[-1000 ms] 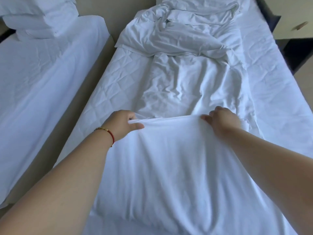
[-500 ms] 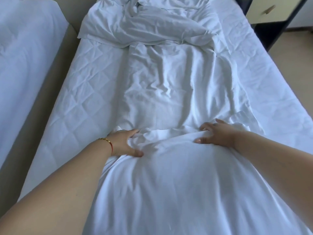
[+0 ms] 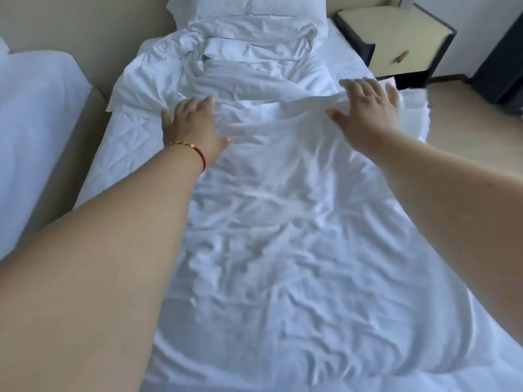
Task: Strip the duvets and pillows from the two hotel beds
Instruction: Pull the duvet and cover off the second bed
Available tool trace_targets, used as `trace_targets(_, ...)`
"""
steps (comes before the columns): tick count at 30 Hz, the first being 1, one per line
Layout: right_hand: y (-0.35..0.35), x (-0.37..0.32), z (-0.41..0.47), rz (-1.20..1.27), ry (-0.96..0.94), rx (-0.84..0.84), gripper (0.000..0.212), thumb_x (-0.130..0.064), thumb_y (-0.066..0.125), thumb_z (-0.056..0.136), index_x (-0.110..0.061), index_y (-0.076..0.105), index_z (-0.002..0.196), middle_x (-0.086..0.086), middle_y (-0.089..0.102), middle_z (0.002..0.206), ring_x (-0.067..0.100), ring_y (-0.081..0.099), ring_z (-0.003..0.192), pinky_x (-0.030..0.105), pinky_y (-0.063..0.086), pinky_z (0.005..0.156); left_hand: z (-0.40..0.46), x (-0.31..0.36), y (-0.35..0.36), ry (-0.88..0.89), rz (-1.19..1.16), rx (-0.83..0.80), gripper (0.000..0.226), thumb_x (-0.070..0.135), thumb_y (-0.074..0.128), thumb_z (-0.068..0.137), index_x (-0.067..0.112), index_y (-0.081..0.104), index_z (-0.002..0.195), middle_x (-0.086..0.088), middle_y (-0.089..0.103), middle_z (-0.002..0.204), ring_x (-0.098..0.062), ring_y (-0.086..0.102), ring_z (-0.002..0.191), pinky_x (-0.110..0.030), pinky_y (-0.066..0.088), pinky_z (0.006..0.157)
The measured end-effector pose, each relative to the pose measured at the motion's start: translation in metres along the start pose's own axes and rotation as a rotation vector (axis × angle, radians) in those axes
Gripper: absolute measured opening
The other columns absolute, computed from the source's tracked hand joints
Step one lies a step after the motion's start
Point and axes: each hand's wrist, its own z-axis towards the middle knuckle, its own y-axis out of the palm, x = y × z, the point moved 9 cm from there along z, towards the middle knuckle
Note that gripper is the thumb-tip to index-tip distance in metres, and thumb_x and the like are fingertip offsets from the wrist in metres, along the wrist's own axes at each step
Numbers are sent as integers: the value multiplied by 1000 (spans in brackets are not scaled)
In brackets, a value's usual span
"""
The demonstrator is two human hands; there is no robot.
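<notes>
— Fingers of the right hand are seen spread wide and nearly straight; those of the left hand are splayed too. Nothing is gripped by either, as far as can be told.

— And the duvet?

— It is stretched under and below both palms, down toward the wrists and beyond; a bunched heap of it lies just past the fingertips, with a pillow farther out still.

— What could be spoiled from here?

— If only flat pressure is applied, the cloth may merely be slid or crumpled further rather than lifted off. If the bunched part is seized blindly, the sheet beneath could be dragged along with it.

— How are the arms held?

— Both are extended forward, palms down. The left is set on the fabric; whether the right touches or hovers cannot be told through the blur. Beyond the right fingers a nightstand is placed; off to the left, the second bed.
</notes>
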Motion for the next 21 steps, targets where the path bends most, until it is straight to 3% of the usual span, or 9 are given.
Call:
trace_targets(2, 26, -6, -15, 10, -49, -67, 60, -56, 32, 95, -28, 28, 148, -3, 28, 155, 16, 14, 146, 45, 4, 118, -18, 12, 28, -2, -38, -43, 72, 51, 47, 93, 27, 15, 152, -3, 10, 161, -22, 8, 148, -51, 5, 117)
trace_targets(7, 144, -3, -135, -1, -100, -549, 69, -68, 16, 89, -36, 13, 151, -8, 10, 160, 12, 3, 148, 47, 0, 117, -103, 27, 156, 2, -30, -370, 67, 61, 22, 95, 33, 4, 153, -1, -3, 162, -18, -5, 149, -53, -2, 118)
trace_targets(10, 180, 3, -161, -12, -82, -701, 64, -63, 18, 95, -37, 5, 152, -10, 0, 161, 11, -5, 148, 47, -6, 118, -126, 22, 195, -40, -13, -437, 68, 63, 16, 94, 33, 0, 153, 2, -9, 162, -16, -9, 148, -51, -9, 117)
trace_targets(17, 159, 1, -173, 109, -33, -607, 65, -62, 25, 94, -33, 17, 151, -10, 13, 160, 9, 5, 147, 40, 1, 119, -141, 28, 177, -88, -64, -320, 65, 56, 20, 97, 25, 6, 154, 0, 0, 162, -16, -2, 149, -49, -2, 119)
trace_targets(21, 131, -9, -216, 173, -74, -573, 97, -83, 8, 70, -29, 25, 149, -10, 22, 157, 8, 14, 146, 32, 5, 118, -188, 65, 170, 15, -187, -246, 72, 61, 10, 93, 22, 17, 153, -4, 13, 161, -19, 8, 148, -46, 5, 119)
